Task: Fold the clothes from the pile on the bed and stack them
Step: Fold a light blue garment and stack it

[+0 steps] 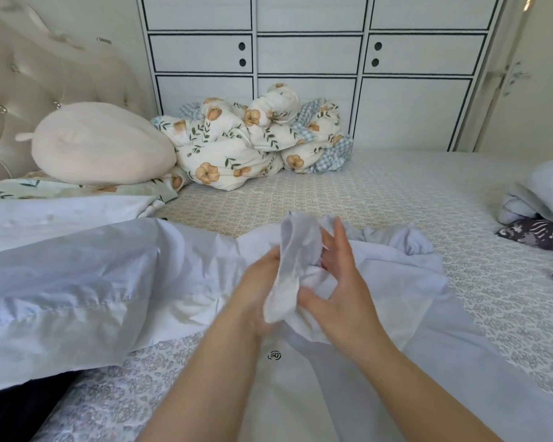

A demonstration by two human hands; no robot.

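Over the patterned bed (380,189) we are holding a small white cloth garment (292,266) — left hand (262,282) gripping it, right hand (339,282) pinching loosely, fingers spread — risking it slipping and unfolding.

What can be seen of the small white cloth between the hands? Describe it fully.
The small white cloth is a thin, pale, slightly sheer-looking strip of fabric, creased and bunched, held up roughly upright above the white garment spread on the bed. The left hand grips its lower part from the left; the right hand pinches it from the right, fingers partly extended. Its type cannot be told.
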